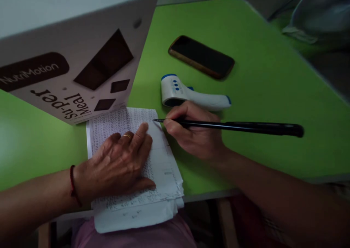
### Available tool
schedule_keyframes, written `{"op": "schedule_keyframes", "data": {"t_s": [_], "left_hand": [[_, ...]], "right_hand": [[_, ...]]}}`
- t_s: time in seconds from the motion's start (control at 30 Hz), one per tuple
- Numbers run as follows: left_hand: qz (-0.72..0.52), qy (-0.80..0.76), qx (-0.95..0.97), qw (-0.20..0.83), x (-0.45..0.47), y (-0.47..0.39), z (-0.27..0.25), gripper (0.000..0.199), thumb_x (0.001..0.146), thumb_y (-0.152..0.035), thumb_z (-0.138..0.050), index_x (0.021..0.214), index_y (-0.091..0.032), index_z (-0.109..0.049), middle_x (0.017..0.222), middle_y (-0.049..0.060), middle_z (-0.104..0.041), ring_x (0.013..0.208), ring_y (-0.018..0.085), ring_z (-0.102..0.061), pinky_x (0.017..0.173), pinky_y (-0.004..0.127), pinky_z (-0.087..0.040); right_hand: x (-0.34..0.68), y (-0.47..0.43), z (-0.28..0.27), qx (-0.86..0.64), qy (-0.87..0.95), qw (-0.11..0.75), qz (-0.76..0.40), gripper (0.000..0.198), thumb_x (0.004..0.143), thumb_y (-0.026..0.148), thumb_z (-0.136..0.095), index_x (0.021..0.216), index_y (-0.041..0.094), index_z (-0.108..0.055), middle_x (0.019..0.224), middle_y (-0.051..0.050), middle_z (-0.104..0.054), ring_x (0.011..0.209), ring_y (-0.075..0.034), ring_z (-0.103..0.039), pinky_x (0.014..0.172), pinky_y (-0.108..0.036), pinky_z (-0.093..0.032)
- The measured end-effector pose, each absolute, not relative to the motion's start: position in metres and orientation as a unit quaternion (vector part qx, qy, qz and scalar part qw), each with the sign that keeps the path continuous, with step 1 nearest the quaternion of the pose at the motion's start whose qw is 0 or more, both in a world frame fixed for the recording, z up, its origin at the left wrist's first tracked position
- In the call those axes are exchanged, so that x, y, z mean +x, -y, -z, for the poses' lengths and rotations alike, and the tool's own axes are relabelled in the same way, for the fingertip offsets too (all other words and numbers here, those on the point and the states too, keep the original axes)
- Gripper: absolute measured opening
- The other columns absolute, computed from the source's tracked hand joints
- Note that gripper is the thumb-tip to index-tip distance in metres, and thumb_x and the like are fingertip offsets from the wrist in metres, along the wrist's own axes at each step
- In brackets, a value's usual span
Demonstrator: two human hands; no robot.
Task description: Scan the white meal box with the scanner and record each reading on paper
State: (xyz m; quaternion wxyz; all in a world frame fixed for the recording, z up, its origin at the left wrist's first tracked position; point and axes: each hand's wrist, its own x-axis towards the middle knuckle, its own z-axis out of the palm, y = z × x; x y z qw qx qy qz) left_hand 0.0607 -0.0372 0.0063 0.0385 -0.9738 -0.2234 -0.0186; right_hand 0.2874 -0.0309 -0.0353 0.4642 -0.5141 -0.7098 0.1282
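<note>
Stacked sheets of paper covered in rows of handwriting lie at the near edge of the table, their lower end hanging over it. My left hand lies on the top sheet with its fingers stretched out, a ring on one finger and a dark red cord at the wrist. At the sheet's right side my right hand pinches a long black pen. Its tip points left and is at the upper right part of the page; whether it touches the paper I cannot tell.
A large white box printed "NutriMotion" and "Su-per Meal" stands at the left, against the papers' far end. Just beyond my right hand lies a white and blue infrared thermometer. Farther back is a dark phone on the green table.
</note>
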Motion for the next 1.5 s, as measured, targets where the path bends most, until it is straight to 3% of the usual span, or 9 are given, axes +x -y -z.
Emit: {"op": "schedule_keyframes", "data": {"t_s": [0.57, 1.2, 1.5], "left_hand": [[0.016, 0.226, -0.974, 0.028, 0.0626, 0.0369, -0.0075, 0.090, 0.083, -0.075, -0.073, 0.135, -0.003, -0.057, 0.154, 0.025, -0.050, 0.101, 0.030, -0.068, 0.085, 0.042, -0.056], [0.005, 0.224, -0.974, 0.026, 0.0621, 0.0359, -0.0094, 0.089, 0.086, -0.076, -0.068, 0.135, -0.003, -0.058, 0.155, 0.026, -0.048, 0.102, 0.030, -0.068, 0.087, 0.043, -0.057], [0.006, 0.227, -0.974, 0.022, 0.0619, 0.0366, -0.0080, 0.088, 0.088, -0.075, -0.066, 0.136, -0.002, -0.056, 0.156, 0.025, -0.048, 0.105, 0.031, -0.068, 0.088, 0.044, -0.057]], "right_hand": [[0.2896, 0.0310, 0.0381, -0.517, 0.683, 0.499, -0.128, 0.016, 0.080, 0.014, -0.062, 0.071, 0.024, -0.054, 0.055, 0.006, -0.054, 0.044, -0.011, -0.047, 0.045, -0.025, -0.039], [0.2913, 0.0312, 0.0336, -0.537, 0.694, 0.457, -0.147, 0.017, 0.078, 0.016, -0.061, 0.068, 0.025, -0.051, 0.056, 0.004, -0.057, 0.046, -0.013, -0.050, 0.044, -0.027, -0.042], [0.2896, 0.0303, 0.0357, -0.518, 0.686, 0.493, -0.136, 0.017, 0.079, 0.014, -0.063, 0.069, 0.024, -0.053, 0.054, 0.006, -0.054, 0.044, -0.010, -0.047, 0.042, -0.024, -0.040]]}}
